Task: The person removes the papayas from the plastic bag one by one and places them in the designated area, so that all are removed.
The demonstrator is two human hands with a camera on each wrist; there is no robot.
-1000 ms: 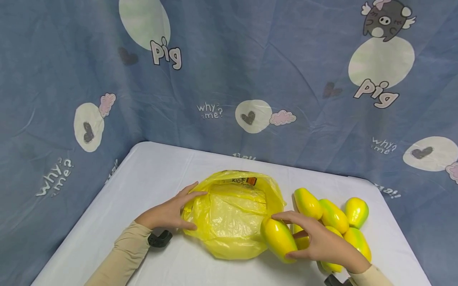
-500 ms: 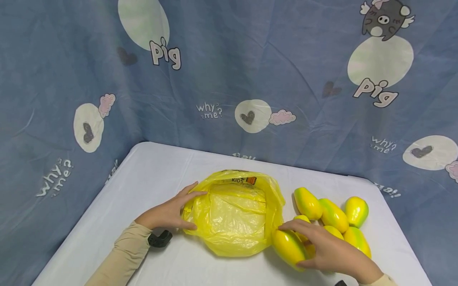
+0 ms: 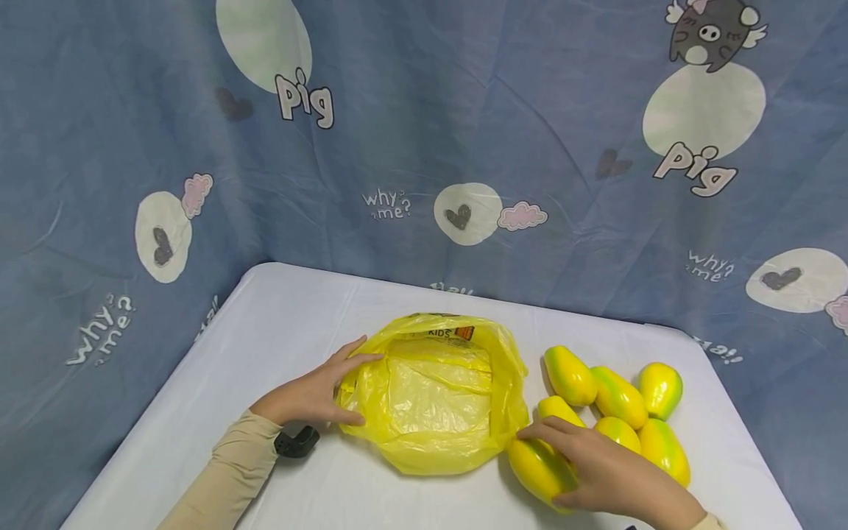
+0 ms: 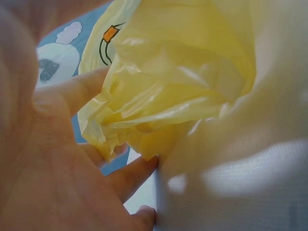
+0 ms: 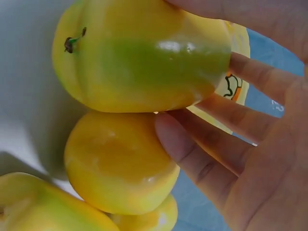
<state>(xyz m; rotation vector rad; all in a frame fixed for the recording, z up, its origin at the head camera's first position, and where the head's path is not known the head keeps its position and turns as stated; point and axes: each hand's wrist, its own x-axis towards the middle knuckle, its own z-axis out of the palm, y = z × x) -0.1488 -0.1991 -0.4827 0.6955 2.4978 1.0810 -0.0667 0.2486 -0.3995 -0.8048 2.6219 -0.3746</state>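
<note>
A yellow plastic bag lies on the white table with its mouth spread wide and printed lettering at its far side. At the bag's left edge my left hand rests with fingers and thumb apart; in the left wrist view its fingers touch the crumpled plastic. Just right of the bag, my right hand holds a yellow-green mango between thumb and fingers. The right wrist view shows the mango's stem end and another mango directly beside it.
Several more mangoes lie in a loose group on the right side of the table, some partly behind my right hand. The table ends at a blue printed curtain at the back and left.
My right hand has carried the mango from the bag's right rim toward the near right. The bag's right side has shifted slightly. My left hand has stayed in place.
</note>
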